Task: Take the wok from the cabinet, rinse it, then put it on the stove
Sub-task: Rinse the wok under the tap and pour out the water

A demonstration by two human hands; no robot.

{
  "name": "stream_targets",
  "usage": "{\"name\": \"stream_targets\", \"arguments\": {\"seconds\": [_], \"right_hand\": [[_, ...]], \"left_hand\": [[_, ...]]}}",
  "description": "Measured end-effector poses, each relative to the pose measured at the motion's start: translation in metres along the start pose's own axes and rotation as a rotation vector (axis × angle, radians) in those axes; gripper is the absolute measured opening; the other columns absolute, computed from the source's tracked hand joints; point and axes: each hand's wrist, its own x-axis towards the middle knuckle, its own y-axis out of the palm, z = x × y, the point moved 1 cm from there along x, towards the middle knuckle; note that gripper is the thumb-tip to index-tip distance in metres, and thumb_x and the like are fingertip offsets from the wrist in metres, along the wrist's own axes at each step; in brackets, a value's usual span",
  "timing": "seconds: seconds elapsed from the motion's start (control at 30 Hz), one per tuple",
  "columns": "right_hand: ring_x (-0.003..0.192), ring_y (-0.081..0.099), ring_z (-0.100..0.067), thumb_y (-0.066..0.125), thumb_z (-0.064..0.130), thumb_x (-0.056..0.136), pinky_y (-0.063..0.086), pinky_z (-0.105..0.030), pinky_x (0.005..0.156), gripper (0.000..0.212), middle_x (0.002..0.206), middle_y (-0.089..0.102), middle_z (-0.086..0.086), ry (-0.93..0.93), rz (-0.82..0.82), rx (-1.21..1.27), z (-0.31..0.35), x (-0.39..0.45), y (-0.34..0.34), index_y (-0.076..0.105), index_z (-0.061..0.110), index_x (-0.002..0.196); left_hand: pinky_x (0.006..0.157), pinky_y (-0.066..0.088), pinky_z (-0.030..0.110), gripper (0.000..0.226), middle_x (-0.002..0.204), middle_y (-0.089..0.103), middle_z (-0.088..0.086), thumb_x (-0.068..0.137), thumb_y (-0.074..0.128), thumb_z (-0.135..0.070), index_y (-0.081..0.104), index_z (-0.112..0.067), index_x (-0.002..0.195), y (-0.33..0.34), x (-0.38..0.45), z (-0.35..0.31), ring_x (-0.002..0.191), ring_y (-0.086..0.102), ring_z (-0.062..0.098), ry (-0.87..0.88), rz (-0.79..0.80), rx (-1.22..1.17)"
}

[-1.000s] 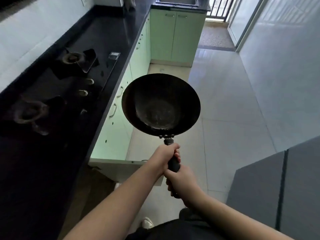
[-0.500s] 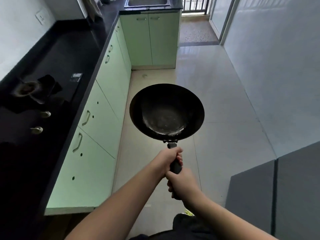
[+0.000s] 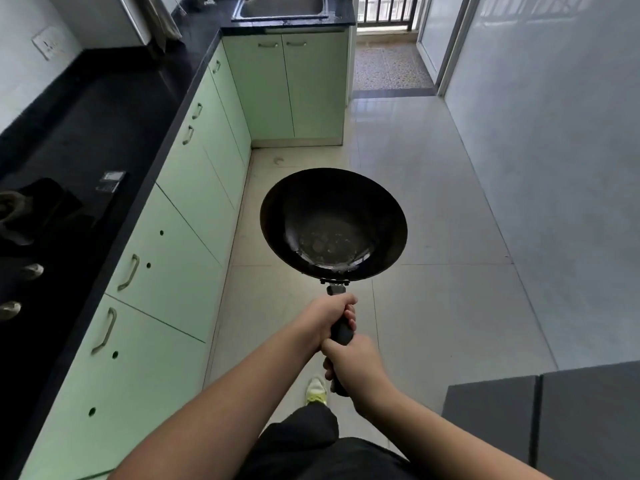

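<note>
Round black metal wok (image 3: 333, 223) with a dark straight handle, held out level over the pale tiled floor (image 3: 433, 202), well clear of everything; bowl faces up, greyish residue in the bottom

Left hand (image 3: 329, 318) grips the handle just behind the rivet bracket, fingers (image 3: 350, 315) curled tight round it. Right hand (image 3: 355, 363) grips the same handle right behind the left, touching it, fingers wrapped underneath and mostly hidden; handle end pokes out below the palm

Left of the wok: run of pale green cabinet doors (image 3: 173, 258) with metal bow handles, all closed, under a black stone surface (image 3: 104, 109). Black gas stove (image 3: 38, 216) set into that surface at the left edge, two metal knobs visible

Far end: steel sink (image 3: 280, 6) in the surface above two more green doors, well apart from the wok

Dark grey panel (image 3: 554, 417) at lower right. One pale shoe (image 3: 316, 389) on the floor below the hands
</note>
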Motion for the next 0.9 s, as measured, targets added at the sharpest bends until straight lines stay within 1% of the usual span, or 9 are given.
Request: {"name": "stream_targets", "arguments": {"seconds": [0.17,0.3,0.4,0.57,0.7,0.9], "right_hand": [[0.047,0.055,-0.015,0.054,0.009,0.081,0.045,-0.031,0.051,0.006,0.057,0.054,-0.005,-0.032,-0.026,-0.042,0.037,0.052,-0.003,0.060,0.009,0.080],[0.043,0.052,-0.012,0.053,0.005,0.082,0.042,-0.026,0.044,0.006,0.057,0.053,-0.006,-0.017,-0.029,-0.023,0.081,0.102,0.006,0.058,0.008,0.081],[0.043,0.051,-0.011,0.053,0.006,0.082,0.041,-0.025,0.043,0.005,0.057,0.053,-0.005,0.008,-0.021,-0.011,0.121,0.138,0.014,0.058,0.006,0.082],[0.040,0.049,-0.011,0.053,0.005,0.081,0.038,-0.024,0.041,0.007,0.056,0.052,-0.006,-0.001,-0.036,-0.029,0.179,0.197,0.021,0.056,0.006,0.074],[0.039,0.050,-0.011,0.053,0.005,0.080,0.039,-0.023,0.041,0.008,0.055,0.053,-0.006,-0.004,-0.049,-0.024,0.214,0.234,0.015,0.056,0.007,0.074],[0.033,0.046,-0.010,0.052,0.005,0.081,0.034,-0.018,0.037,0.010,0.055,0.052,-0.007,0.030,-0.058,0.014,0.263,0.304,-0.012,0.055,0.006,0.072]], "left_hand": [[0.032,0.033,0.013,0.035,0.038,0.039,-0.005,0.096,0.048,-0.006,0.040,-0.014,0.062,0.006,0.038,-0.053,0.026,0.035,0.005,-0.003,0.027,0.001],[0.033,0.034,0.014,0.034,0.039,0.040,-0.005,0.095,0.050,-0.005,0.041,-0.013,0.063,0.001,0.072,-0.112,0.027,0.036,0.005,0.011,0.040,-0.016],[0.032,0.033,0.013,0.034,0.039,0.039,-0.005,0.095,0.048,-0.003,0.039,-0.013,0.064,-0.005,0.093,-0.160,0.027,0.036,0.005,0.017,0.060,-0.038],[0.033,0.034,0.012,0.035,0.038,0.039,-0.005,0.096,0.046,-0.004,0.039,-0.013,0.063,-0.008,0.129,-0.234,0.026,0.036,0.006,0.034,0.069,-0.072],[0.032,0.033,0.012,0.036,0.038,0.039,-0.005,0.097,0.046,-0.004,0.039,-0.013,0.063,0.003,0.155,-0.278,0.026,0.036,0.005,0.020,0.076,-0.078],[0.032,0.033,0.013,0.036,0.038,0.039,-0.005,0.096,0.045,-0.004,0.038,-0.014,0.062,0.035,0.208,-0.344,0.027,0.035,0.005,-0.005,0.081,-0.046]]}}
